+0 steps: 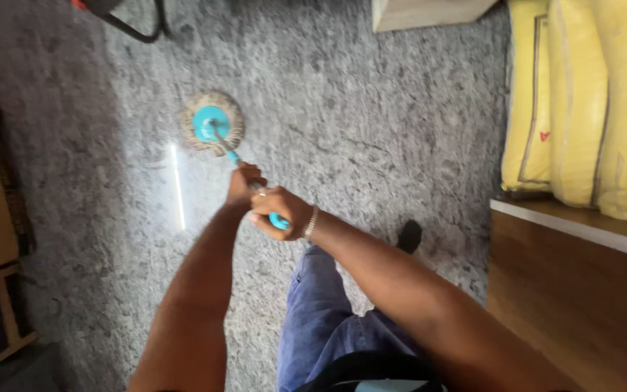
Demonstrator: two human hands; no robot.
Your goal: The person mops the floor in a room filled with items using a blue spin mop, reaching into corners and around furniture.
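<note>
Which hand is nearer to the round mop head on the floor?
Left. The left hand grips the handle lower down, closer to the mop head; the right hand grips the handle's top end, farther back.

floor [371,94]: grey speckled stone | on it: round mop head [212,123]

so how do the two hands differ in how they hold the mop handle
The left hand grips the teal mop handle lower down, nearer the round mop head; the right hand grips higher, at the handle's upper end. The right hand's wrist wears a bracelet; the left hand's wrist looks bare. The right hand partly covers the left hand from this view. Both are closed around the same handle, above the grey speckled floor.
</note>
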